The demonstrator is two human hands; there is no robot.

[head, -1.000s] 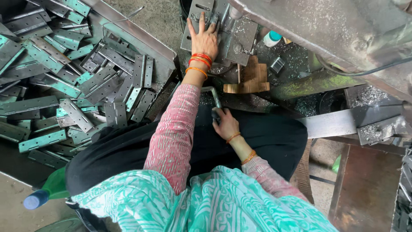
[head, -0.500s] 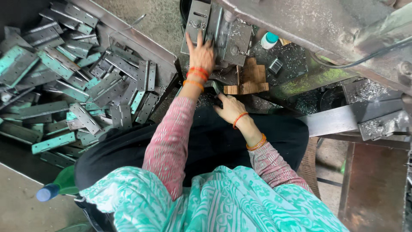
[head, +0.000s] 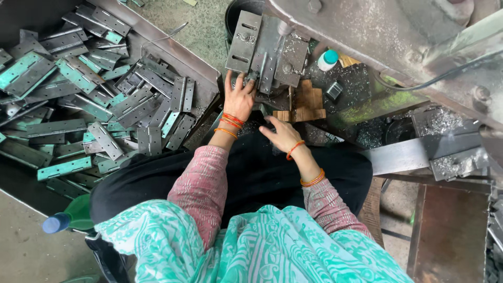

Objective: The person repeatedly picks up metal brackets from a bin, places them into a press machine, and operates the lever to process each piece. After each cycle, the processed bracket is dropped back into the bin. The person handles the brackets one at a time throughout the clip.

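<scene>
A dirty machine table covered in metal shavings holds a steel jig at 12 o'clock. Wooden blocks lie just below it. A small white bottle with a teal cap stands at 1 o'clock.

She wears pink patterned sleeves, a turquoise scarf with white swirls, and black trousers; orange and red bangles ring both wrists above the hands.

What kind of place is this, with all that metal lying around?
Most likely a small metal workshop. A big pile of metal hinges fills a tray, metal shavings are scattered about, and the person's left hand rests at a heavy steel machine fixture.
</scene>
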